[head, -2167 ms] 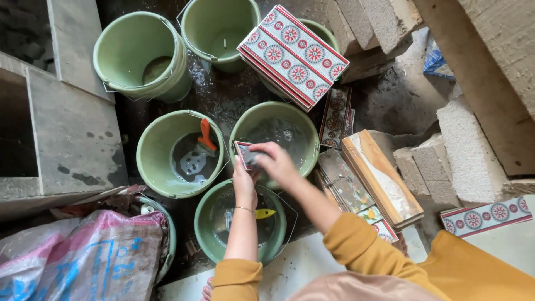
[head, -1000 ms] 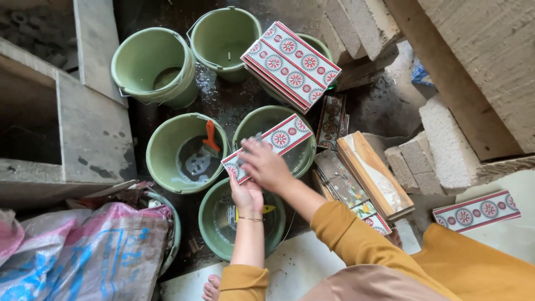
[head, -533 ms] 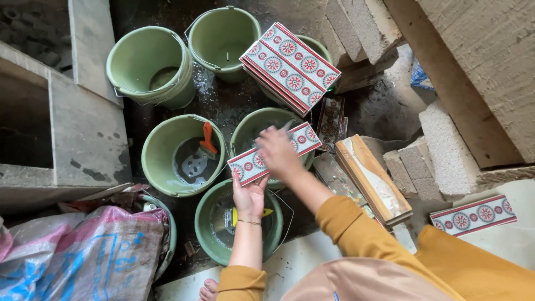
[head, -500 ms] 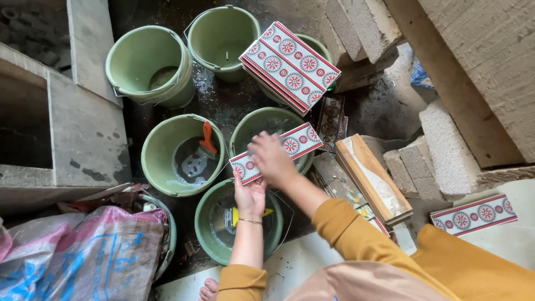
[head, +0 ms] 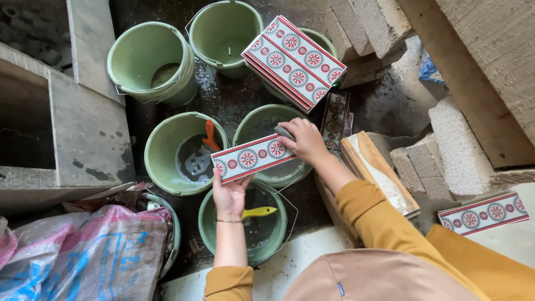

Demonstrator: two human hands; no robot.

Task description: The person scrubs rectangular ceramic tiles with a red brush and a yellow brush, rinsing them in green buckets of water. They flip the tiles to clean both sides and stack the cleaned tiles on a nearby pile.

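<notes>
The tile [head: 252, 158] now lies flat; the left hand [head: 229, 195] grips it below, the right hand [head: 304, 139] has slid a grey pad [head: 283, 132] (closed fingers) to its end.

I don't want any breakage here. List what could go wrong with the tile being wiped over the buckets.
1. The patterned tile rests only on the left hand from below while the right hand rubs its far end with a grey pad; it looks wet, so it might slip into the green bucket beneath.
2. The tile stack sits tilted on another bucket's rim; a knock could tip it.
</notes>
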